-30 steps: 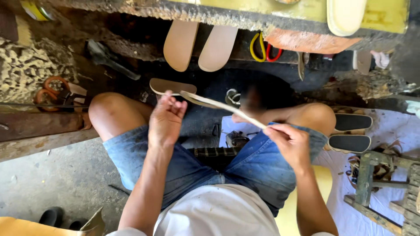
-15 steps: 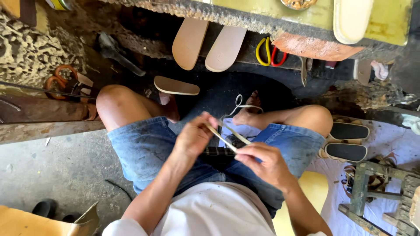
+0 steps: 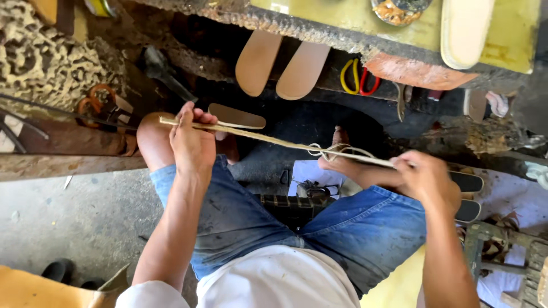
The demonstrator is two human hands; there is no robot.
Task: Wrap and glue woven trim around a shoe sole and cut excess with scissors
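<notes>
I sit in blue denim shorts with my knees apart. A long pale strip [image 3: 268,138] is stretched nearly level between my two hands. My left hand [image 3: 193,140] grips its left end above my left knee. My right hand [image 3: 425,178] is closed on its right end above my right thigh. Near the middle of the strip hangs a loop of thin pale cord [image 3: 334,151], close to my bare foot [image 3: 342,162].
A rough workbench edge [image 3: 342,40] runs across the top, with tan shoe soles [image 3: 279,65] leaning beneath it and a pale sole [image 3: 465,31] on top. Yellow and red handles [image 3: 358,80] hang there. Dark sandals [image 3: 468,197] lie at right, a wooden frame [image 3: 508,251] lower right.
My hands were close together over my lap; they have moved far apart, pulling the strip out straight between them. The view has shifted slightly.
</notes>
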